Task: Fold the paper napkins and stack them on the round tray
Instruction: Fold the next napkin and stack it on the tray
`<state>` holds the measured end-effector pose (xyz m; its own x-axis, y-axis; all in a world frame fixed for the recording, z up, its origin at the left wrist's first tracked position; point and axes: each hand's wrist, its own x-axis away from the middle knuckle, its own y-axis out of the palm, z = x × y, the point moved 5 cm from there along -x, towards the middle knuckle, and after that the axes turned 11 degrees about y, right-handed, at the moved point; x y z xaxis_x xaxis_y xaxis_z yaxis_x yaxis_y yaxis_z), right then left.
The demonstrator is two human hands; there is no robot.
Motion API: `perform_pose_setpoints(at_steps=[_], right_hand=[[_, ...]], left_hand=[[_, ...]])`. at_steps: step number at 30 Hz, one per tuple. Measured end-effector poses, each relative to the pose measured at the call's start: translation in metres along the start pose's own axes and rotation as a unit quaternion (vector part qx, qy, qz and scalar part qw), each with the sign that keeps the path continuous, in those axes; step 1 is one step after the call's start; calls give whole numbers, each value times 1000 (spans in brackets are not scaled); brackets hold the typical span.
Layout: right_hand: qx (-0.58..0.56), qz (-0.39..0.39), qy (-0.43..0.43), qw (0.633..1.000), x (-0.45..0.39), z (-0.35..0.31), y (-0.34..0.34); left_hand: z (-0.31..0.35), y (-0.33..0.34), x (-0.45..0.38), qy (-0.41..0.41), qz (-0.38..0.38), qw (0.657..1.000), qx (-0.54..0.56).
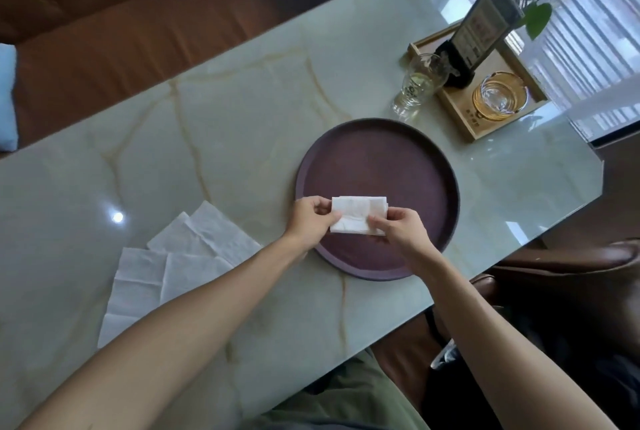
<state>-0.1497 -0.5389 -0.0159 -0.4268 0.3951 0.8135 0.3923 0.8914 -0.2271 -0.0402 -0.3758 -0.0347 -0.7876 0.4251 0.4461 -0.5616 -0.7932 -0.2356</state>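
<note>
One napkin [358, 215] is folded into a small rectangle and held just over the near part of the round tray [443, 166], low in the middle of the frame. The left hand [310, 218] pinches its left edge; the right hand [398, 225] pinches its lower right corner. Both forearms reach forward, wrists level. The tray looks bare, so this seems the first to be laid; next it likely wants lowering flat and both grips loosened. Unfolded napkins [180, 263] wait on the table [173, 125], lower left.

Head camera: one view, worn high, facing forward and down, close over counter [214, 139] and tray [377, 152].
</note>
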Motion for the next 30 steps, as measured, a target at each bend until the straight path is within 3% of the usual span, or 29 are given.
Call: perform_pose_setpoints(at_steps=[13, 23, 30], right_hand=[[33, 50, 47, 997, -52, 20, -15], [153, 116, 15, 981, -57, 17, -16], [166, 158, 33, 973, -59, 21, -16]], left_hand=[[-36, 32, -35, -54, 22, 998, -37], [-38, 34, -42, -40, 46, 990, -130], [-37, 32, -41, -35, 60, 984, -167]])
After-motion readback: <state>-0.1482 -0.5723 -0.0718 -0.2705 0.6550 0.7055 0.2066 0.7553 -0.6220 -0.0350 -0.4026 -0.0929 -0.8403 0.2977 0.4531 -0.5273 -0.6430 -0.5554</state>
